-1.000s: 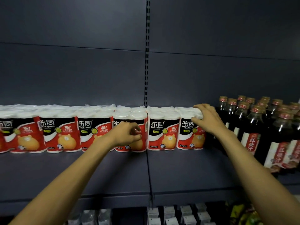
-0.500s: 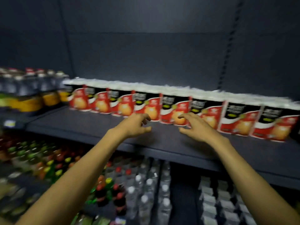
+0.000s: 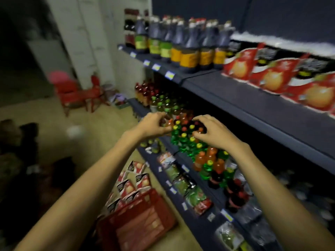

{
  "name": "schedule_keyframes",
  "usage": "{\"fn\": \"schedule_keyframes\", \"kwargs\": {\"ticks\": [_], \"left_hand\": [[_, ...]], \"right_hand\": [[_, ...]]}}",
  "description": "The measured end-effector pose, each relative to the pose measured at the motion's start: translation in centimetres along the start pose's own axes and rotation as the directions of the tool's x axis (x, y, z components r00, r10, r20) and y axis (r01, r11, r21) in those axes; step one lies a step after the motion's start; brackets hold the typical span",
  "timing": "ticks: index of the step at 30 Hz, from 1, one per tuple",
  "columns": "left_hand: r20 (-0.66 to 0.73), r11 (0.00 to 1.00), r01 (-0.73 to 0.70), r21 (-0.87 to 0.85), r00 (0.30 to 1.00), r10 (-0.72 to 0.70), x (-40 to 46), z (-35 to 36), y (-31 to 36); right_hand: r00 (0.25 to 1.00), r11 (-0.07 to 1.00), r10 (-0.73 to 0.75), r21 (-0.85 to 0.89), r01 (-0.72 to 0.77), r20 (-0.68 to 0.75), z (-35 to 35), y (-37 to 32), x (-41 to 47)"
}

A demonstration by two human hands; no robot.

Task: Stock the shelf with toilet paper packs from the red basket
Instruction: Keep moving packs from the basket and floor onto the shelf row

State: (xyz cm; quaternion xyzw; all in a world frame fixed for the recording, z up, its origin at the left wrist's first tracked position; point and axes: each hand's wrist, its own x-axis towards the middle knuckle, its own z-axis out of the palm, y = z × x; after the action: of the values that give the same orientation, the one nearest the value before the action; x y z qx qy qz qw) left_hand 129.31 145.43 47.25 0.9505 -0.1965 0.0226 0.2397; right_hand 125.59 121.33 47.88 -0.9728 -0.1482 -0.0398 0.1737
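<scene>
The red basket (image 3: 143, 227) stands on the floor at the lower middle, beside the shelving. Several toilet paper packs (image 3: 130, 185) in red, black and white wrap lie in it and beyond its far edge. A row of the same packs (image 3: 272, 78) lines the dark upper shelf (image 3: 235, 98) at the right. My left hand (image 3: 154, 126) and my right hand (image 3: 212, 133) hover side by side in mid-air in front of the lower shelves, fingers loosely curled, holding nothing. The view is blurred by motion.
Dark sauce bottles (image 3: 181, 42) with yellow and green labels fill the upper shelf left of the packs. Small drink bottles (image 3: 190, 142) with coloured caps crowd the shelf below my hands, bagged goods (image 3: 190, 192) lower still. Red stools (image 3: 76, 93) stand by a white wall.
Both hands have come off the packs on the shelf and dropped lower. My view has swung left and down, bringing the floor and the red basket into sight.
</scene>
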Motion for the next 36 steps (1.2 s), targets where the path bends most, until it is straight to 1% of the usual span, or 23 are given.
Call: {"fn": "schedule_keyframes", "kwargs": {"ticks": [3, 6, 9, 13, 15, 21, 23, 25, 28, 33, 36], "left_hand": [[-0.007, 0.987, 0.158, -0.003, 0.987, -0.158, -1.8, 1.0, -6.0], [0.019, 0.945, 0.326, -0.017, 0.945, -0.326, -3.2, 2.9, -11.1], [0.058, 0.869, 0.494, -0.034, 0.869, -0.492, -4.7, 5.6, -16.0], [0.101, 0.760, 0.647, -0.053, 0.761, -0.641, -7.7, 9.1, -21.0], [0.114, 0.718, 0.693, -0.057, 0.719, -0.685, -9.4, 10.8, -23.0], [0.159, 0.594, 0.796, -0.116, 0.605, -0.780, -14.5, 16.4, -29.9], [0.182, 0.539, 0.833, -0.122, 0.553, -0.813, -16.0, 18.9, -33.2], [0.198, 0.502, 0.854, -0.135, 0.520, -0.831, -16.9, 21.5, -36.8], [0.216, 0.474, 0.866, -0.159, 0.499, -0.839, -17.3, 26.1, -42.6], [0.238, 0.447, 0.869, -0.212, 0.490, -0.839, -16.0, 36.2, -53.3], [0.235, 0.439, 0.865, -0.243, 0.491, -0.839, -14.8, 42.9, -59.4]], "right_hand": [[0.990, 0.997, -0.075, 0.027, 0.072, 0.118, 5.7, -1.7, 4.8], [0.968, 0.991, -0.127, 0.069, 0.115, 0.218, 11.3, -2.2, 9.0], [0.931, 0.985, -0.160, 0.114, 0.129, 0.329, 16.8, -2.1, 12.2], [0.872, 0.975, -0.198, 0.179, 0.130, 0.447, 24.0, -1.5, 15.1], [0.833, 0.974, -0.209, 0.184, 0.131, 0.512, 27.5, -1.4, 16.1], [0.731, 0.971, -0.218, 0.220, 0.095, 0.646, 39.3, -1.6, 18.6], [0.715, 0.973, -0.212, 0.216, 0.087, 0.666, 43.7, -1.9, 19.6], [0.709, 0.978, -0.194, 0.188, 0.089, 0.678, 48.2, -2.1, 20.8], [0.702, 0.979, -0.198, 0.168, 0.113, 0.684, 55.7, -1.9, 22.4], [0.744, 0.980, -0.200, 0.146, 0.138, 0.637, 69.3, 0.4, 25.2], [0.742, 0.977, -0.214, 0.147, 0.156, 0.636, 77.6, 2.4, 26.6]]}}
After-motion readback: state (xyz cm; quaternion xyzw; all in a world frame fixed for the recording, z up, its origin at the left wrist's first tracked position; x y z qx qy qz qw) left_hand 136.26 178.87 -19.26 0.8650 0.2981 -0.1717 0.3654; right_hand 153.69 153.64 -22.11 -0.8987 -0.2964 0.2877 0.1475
